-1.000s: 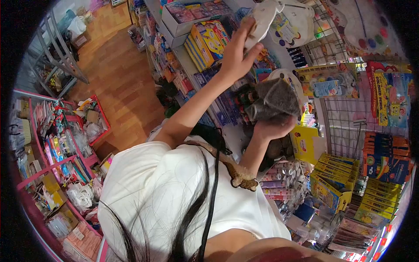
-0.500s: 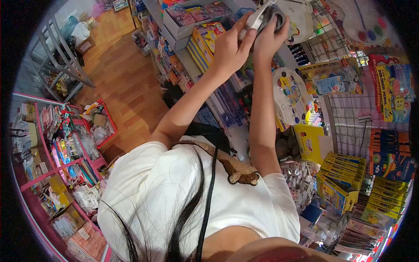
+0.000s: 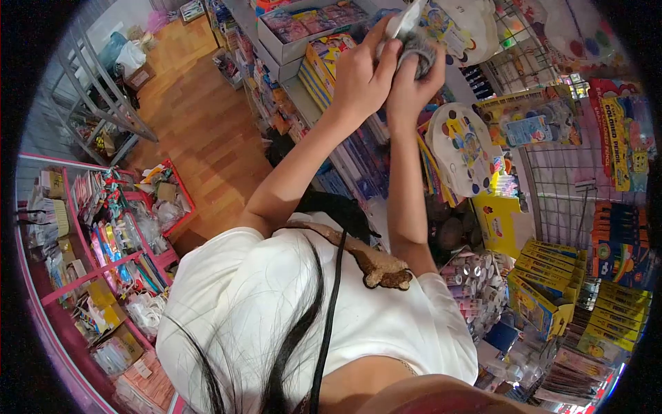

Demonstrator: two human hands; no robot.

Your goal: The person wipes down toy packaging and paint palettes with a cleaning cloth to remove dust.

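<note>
At the top of the view, my left hand (image 3: 363,74) is closed, its thumb pressed along a slim white object (image 3: 407,19) that points up and away. My right hand (image 3: 416,86) pinches a crumpled grey cloth (image 3: 418,51) right against it. The two hands touch or nearly touch, and the palms are hidden. I cannot tell what kind of thing the white object is. Just beyond and below the hands are yellow-fronted packs (image 3: 324,62) on the shelf and a white paint palette pack (image 3: 460,148).
An open box of pink packets (image 3: 317,24) stands left of my hands. On the right, a wire rack (image 3: 562,186) carries coloured pencil packs (image 3: 626,145). Yellow boxes (image 3: 541,283) sit lower right. A pink-framed shelf (image 3: 103,269) lies left, beside the wooden floor (image 3: 207,138).
Both hands have drawn slightly down toward my body and closer together. The grey cloth now sits lower, around the base of the white object, which stands more upright. The view has shifted a little.
</note>
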